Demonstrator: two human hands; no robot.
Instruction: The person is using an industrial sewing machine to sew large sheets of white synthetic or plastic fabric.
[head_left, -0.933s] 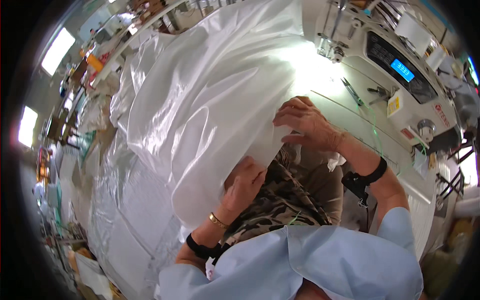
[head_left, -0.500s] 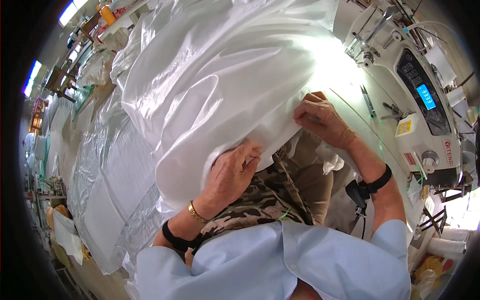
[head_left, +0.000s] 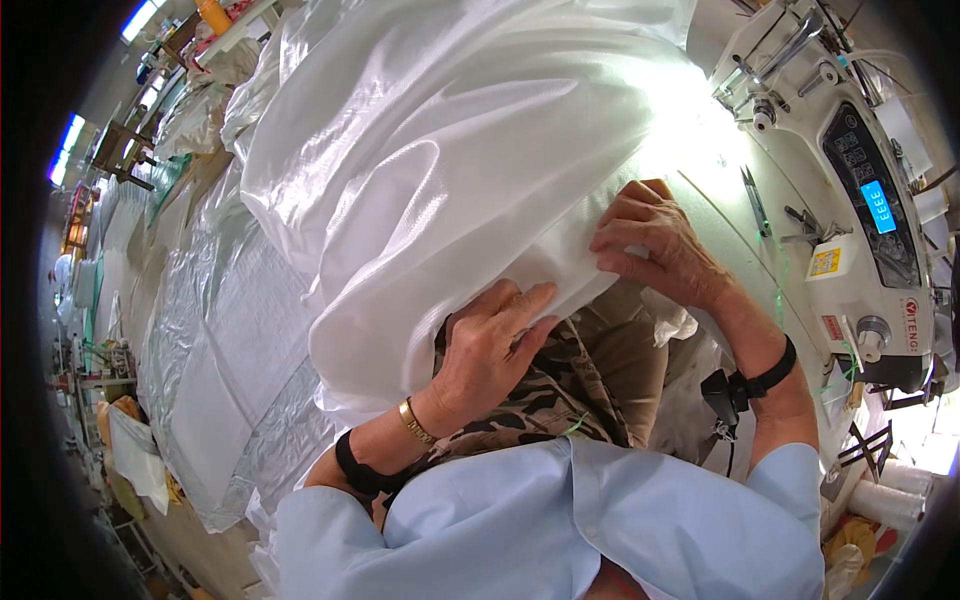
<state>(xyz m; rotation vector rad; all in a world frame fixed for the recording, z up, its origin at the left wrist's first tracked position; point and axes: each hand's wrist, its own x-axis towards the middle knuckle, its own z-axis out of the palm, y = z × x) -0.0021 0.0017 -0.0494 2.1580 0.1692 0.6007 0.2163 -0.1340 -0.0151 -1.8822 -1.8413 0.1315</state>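
A large sheet of glossy white woven fabric [head_left: 400, 230] spreads over my lap and the table, its near edge passing under both hands. My right hand [head_left: 660, 245] has its fingers curled on that edge by the sewing machine's light, thumb and fingers closed on the fabric. To the left, my left hand [head_left: 490, 345] touches the fabric's edge above my camouflage-patterned clothing. Its index finger is stretched over the cloth, with the thumb held apart; the remaining fingers are partly hidden.
A white sewing machine [head_left: 850, 250] with a lit blue display stands on the right. Metal thread snips [head_left: 755, 200] lie on the white machine table [head_left: 715, 195]. Clear plastic-like sheeting [head_left: 230, 350] covers the left side. Thread cones [head_left: 890, 495] are at lower right.
My left hand has shifted right along the fabric's edge, its index finger and thumb now extended and apart. My right hand stays at the edge. The view has shifted slightly.
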